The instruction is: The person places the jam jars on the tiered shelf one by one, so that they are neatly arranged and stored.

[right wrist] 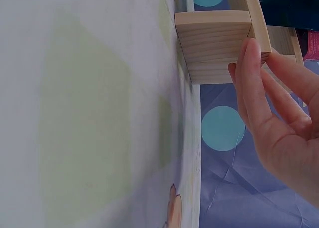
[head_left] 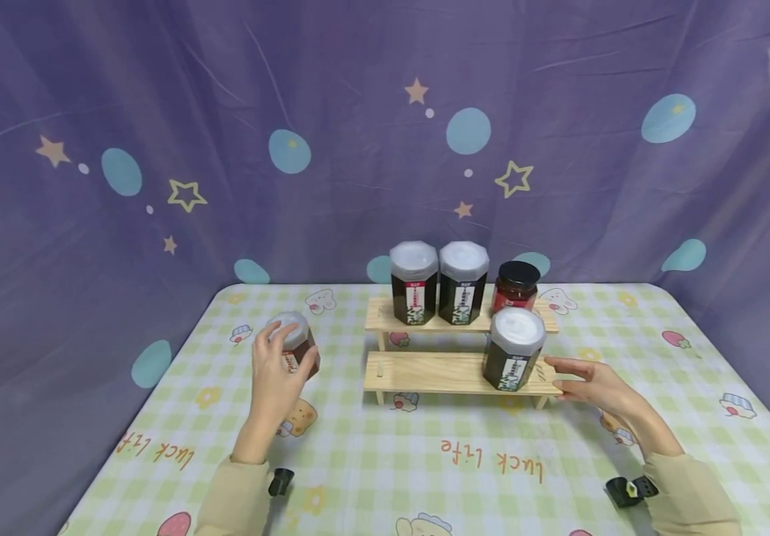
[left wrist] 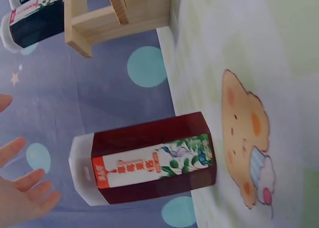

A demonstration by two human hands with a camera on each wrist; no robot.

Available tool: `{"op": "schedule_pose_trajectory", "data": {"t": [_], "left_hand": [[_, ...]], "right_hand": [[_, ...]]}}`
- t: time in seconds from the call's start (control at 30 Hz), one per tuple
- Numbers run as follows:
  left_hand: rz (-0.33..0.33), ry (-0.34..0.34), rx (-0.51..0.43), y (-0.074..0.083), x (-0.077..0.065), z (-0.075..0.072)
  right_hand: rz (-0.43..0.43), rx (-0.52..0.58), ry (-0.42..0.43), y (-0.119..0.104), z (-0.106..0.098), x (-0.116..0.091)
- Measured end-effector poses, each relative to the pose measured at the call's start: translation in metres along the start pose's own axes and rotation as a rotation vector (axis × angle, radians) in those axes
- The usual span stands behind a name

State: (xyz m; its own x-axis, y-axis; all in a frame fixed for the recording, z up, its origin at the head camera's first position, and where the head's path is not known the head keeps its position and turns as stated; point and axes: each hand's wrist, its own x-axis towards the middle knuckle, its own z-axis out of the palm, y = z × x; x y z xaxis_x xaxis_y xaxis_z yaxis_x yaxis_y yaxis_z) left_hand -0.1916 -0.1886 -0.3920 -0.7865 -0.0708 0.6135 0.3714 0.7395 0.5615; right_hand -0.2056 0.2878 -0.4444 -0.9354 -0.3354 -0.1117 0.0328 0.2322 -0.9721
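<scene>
A hexagonal jar [left wrist: 149,161] of dark red contents, with a whitish lid and a white-and-red label, stands on the tablecloth at the left. My left hand [head_left: 279,372] is beside it with fingers spread; the left wrist view shows those fingers [left wrist: 25,188] apart from the lid. At the right, my right hand [head_left: 593,383] pinches the end of the lower board of a two-tier wooden shelf [head_left: 425,371], thumb and fingertips on either side of the board's edge [right wrist: 259,26]. A dark hexagonal jar [head_left: 514,350] stands on that board close to the hand.
On the upper tier are two dark hexagonal jars, one with a red-topped label [head_left: 415,286] and one with a dark-topped label [head_left: 463,286], plus a black-lidded red jar [head_left: 516,286]. A checked tablecloth [head_left: 385,461] covers the table, with a purple curtain [head_left: 358,208] behind.
</scene>
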Motion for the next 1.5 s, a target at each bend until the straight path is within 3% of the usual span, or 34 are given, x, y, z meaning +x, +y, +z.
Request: {"op": "schedule_pose_trajectory", "data": {"t": [0.23,0.6,0.83,1.2,1.5], "left_hand": [[-0.081,-0.003,0.000,-0.013,0.002,-0.001],[-0.222,-0.113,-0.057,-0.034,0.007,0.001],[-0.291,-0.139,-0.073,-0.045,0.009,0.005],[-0.258,-0.112,-0.112,-0.058,0.009,0.009],[-0.296,-0.144,-0.150,-0.059,0.010,0.009]], "right_hand": [[-0.021,0.012,-0.022,0.001,0.000,0.001],[-0.020,0.007,-0.021,-0.001,0.000,0.000],[-0.016,0.019,-0.022,-0.002,0.000,0.000],[-0.019,-0.009,-0.016,0.000,0.000,0.001],[0.006,0.009,-0.015,0.000,0.000,0.000]]}}
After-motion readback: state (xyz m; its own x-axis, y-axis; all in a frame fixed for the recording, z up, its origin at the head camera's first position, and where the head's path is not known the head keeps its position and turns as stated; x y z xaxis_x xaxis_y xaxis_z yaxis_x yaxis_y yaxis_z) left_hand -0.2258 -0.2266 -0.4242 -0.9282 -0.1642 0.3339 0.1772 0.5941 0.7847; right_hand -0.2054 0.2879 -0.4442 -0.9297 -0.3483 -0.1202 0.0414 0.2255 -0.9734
